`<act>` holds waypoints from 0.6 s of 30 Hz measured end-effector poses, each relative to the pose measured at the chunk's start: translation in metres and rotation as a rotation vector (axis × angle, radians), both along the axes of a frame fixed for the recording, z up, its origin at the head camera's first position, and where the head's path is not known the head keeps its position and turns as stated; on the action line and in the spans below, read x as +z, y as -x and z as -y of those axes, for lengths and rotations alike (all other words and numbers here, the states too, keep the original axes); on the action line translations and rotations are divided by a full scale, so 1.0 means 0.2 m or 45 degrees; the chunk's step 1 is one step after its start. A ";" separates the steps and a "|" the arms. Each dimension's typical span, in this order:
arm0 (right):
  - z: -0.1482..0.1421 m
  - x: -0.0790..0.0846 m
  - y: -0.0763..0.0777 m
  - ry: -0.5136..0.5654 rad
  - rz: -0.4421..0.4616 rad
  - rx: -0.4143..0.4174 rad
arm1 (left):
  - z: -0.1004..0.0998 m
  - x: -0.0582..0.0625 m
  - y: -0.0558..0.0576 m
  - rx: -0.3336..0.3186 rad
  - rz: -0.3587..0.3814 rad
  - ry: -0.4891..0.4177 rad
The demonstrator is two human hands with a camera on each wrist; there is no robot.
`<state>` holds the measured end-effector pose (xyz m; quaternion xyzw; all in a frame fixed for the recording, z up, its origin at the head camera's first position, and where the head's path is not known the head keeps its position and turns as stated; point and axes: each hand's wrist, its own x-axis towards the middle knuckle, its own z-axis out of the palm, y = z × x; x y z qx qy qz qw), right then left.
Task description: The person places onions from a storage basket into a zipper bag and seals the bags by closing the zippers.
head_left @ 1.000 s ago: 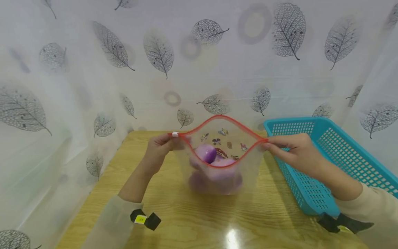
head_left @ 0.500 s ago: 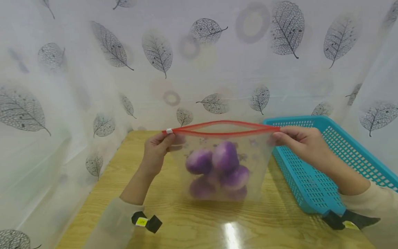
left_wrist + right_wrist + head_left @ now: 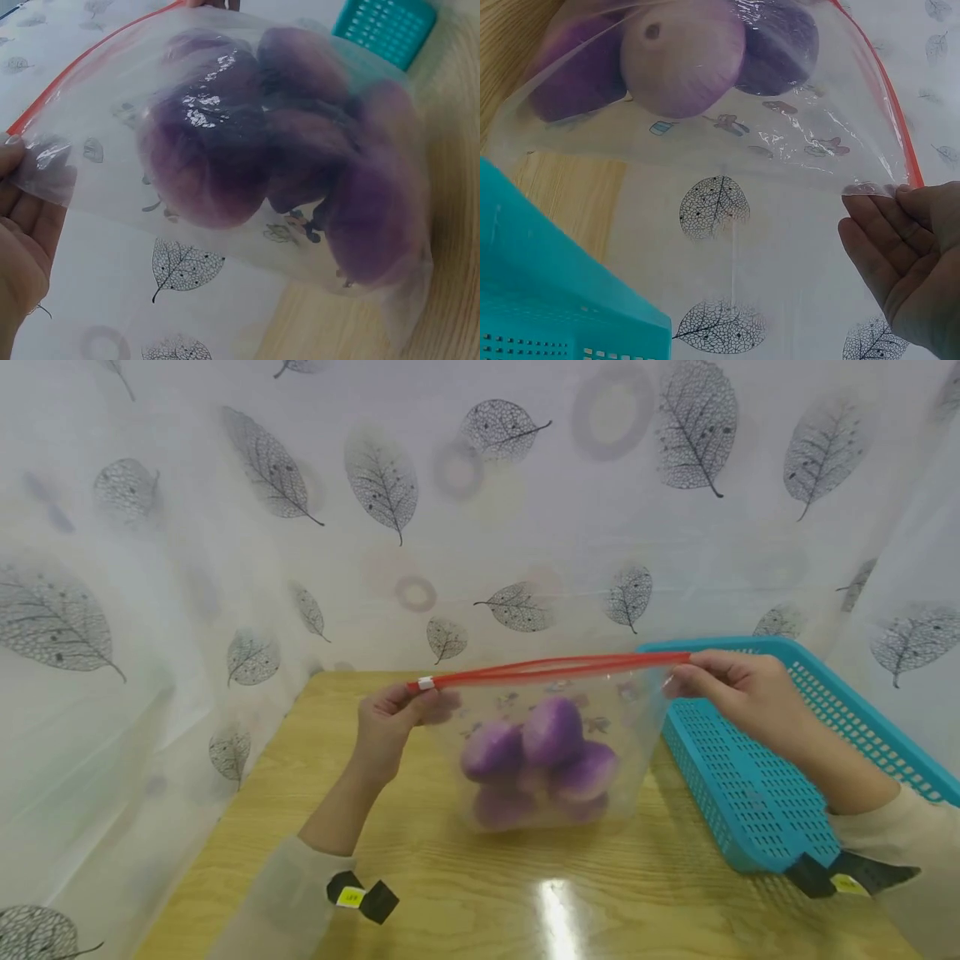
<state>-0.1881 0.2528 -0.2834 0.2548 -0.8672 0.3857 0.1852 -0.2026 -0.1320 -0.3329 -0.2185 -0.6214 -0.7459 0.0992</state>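
A clear plastic zip bag (image 3: 637, 752) hangs upright between both hands, with its bottom at or just above the table. Inside sit several round purple-and-white vegetables (image 3: 553, 731), which look like turnips. Along the top runs a red zip strip (image 3: 555, 667), its two edges close together with a narrow gap. My left hand (image 3: 381, 735) pinches the left top corner beside the white slider (image 3: 426, 683). At the other end, my right hand (image 3: 757, 702) pinches the right top corner between thumb and fingers. In the right wrist view one pale vegetable (image 3: 682, 56) shows a dark spot.
A turquoise perforated basket (image 3: 705, 802) stands on the right side of the wooden table (image 3: 420, 893), partly beneath my right forearm. Behind the table hangs a whitish sheet (image 3: 525, 543) printed with dark leaves.
The bag's mouth, wide apart a second ago, has been drawn out into a nearly straight line. My right hand has moved right and up, and the left corner dipped slightly.
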 end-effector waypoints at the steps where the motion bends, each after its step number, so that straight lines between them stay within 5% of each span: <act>1: -0.01 0.00 0.00 -0.003 0.018 -0.007 | 0.00 0.00 0.00 0.001 -0.009 0.010; 11: -0.04 0.01 0.03 -0.125 0.092 -0.066 | 0.00 -0.01 -0.03 -0.050 -0.092 0.054; 18: 0.00 0.09 0.01 -0.391 -0.235 -0.183 | -0.01 -0.03 -0.03 0.002 -0.081 0.022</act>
